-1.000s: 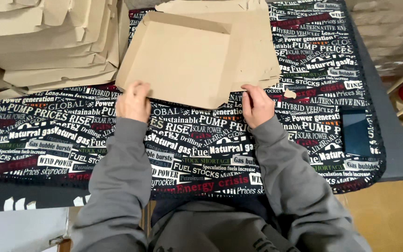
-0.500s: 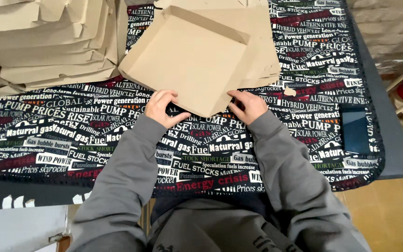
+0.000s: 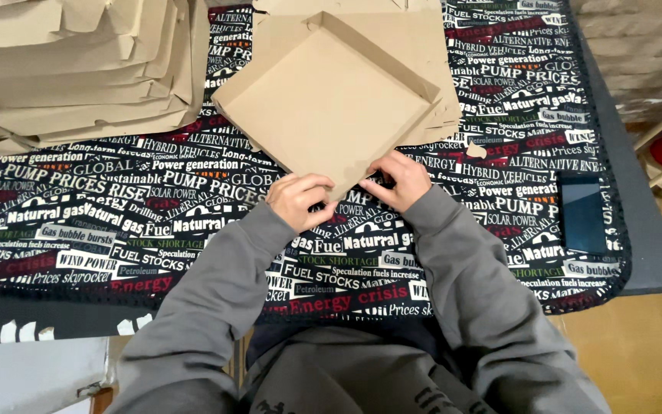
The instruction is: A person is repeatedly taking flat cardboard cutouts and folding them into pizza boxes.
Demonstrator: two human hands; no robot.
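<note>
Near the box corner: left hand (image 3: 298, 200) and right hand (image 3: 397, 179) pinch brown cardboard box (image 3: 323, 103).
Box: on printed cloth (image 3: 139, 215).
Done: far walls stand up.
Left: near corner still flat.
Far left of box: flat cardboard stack (image 3: 78, 61).

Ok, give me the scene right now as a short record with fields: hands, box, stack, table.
left hand: pinching the near corner of the cardboard box
right hand: gripping the same corner from the other side
cardboard box: flat brown tray, far walls raised, lying on another flat sheet
stack of flat cardboard: far left on the table
tablecloth: black, covered with printed words
dark phone: right edge
</note>
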